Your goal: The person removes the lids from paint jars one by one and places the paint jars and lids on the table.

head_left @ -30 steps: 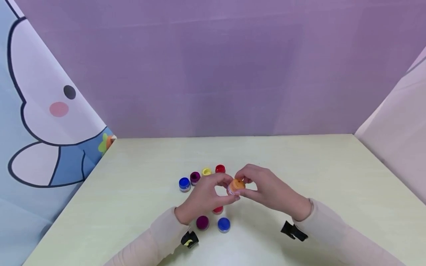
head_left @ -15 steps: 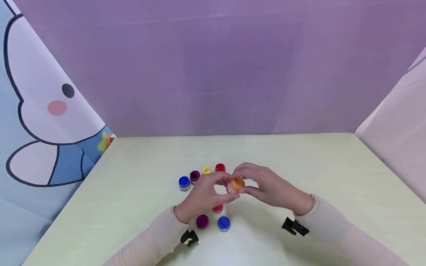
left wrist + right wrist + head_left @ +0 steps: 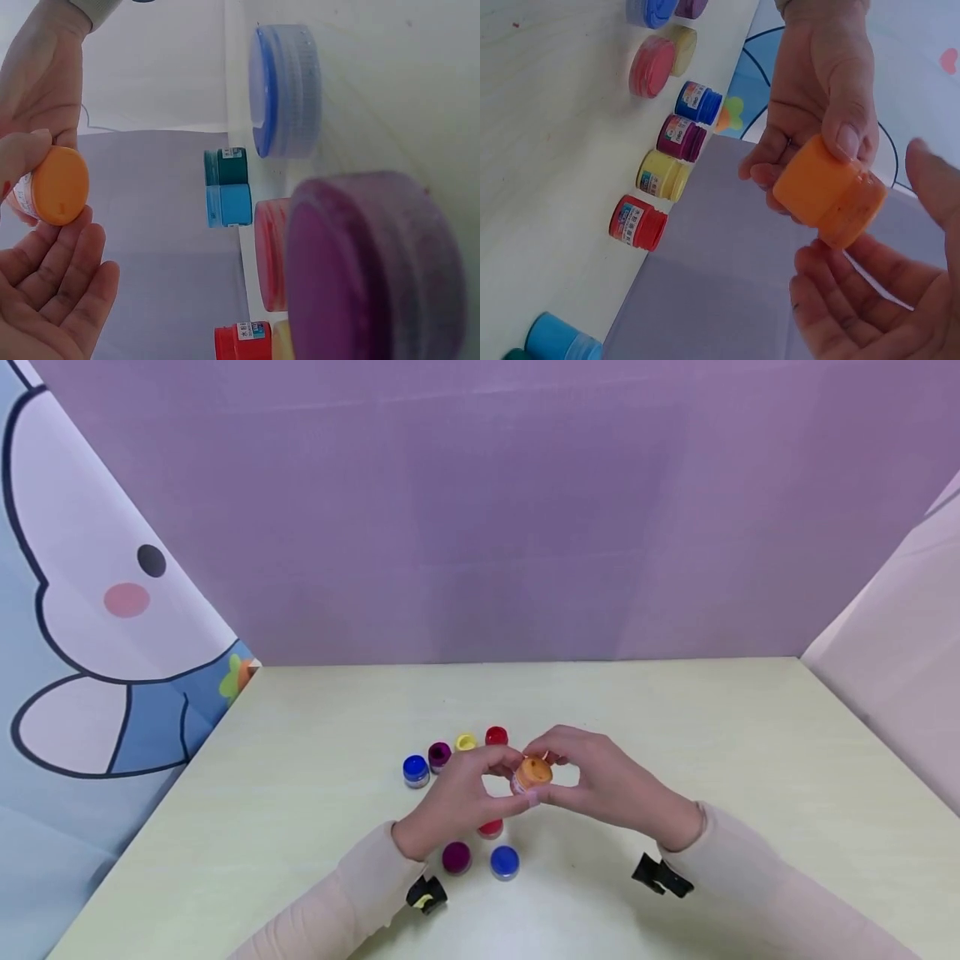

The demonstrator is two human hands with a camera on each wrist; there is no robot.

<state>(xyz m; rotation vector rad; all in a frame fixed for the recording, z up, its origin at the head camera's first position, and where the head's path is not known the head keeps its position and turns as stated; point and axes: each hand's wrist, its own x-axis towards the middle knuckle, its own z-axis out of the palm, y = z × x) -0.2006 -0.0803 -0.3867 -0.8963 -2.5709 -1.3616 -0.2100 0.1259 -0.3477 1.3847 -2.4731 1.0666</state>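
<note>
Both hands meet at a small jar of orange paint [image 3: 535,772], held tilted above the table. My left hand [image 3: 463,795] grips its labelled body between thumb and fingers. From the other side, my right hand [image 3: 606,781] curls its fingertips round the neck end; its thumb stands slightly off the jar in the right wrist view. That view shows the narrower neck of the orange jar [image 3: 814,184] facing my right palm. Below the hands lie a red lid [image 3: 491,829], a purple lid [image 3: 456,858] and a blue lid [image 3: 505,862].
Behind my left hand stand a blue jar [image 3: 416,771], a purple jar [image 3: 439,756], a yellow jar [image 3: 465,742] and a red jar [image 3: 496,736]. A yellow lid [image 3: 684,49], a light blue jar [image 3: 229,205] and a dark green jar [image 3: 227,166] show in wrist views.
My right fingers and thumb shift slightly round the orange jar, whose top shows turned a little. The left hand keeps its grip, and the jars and lids on the table stay put.
</note>
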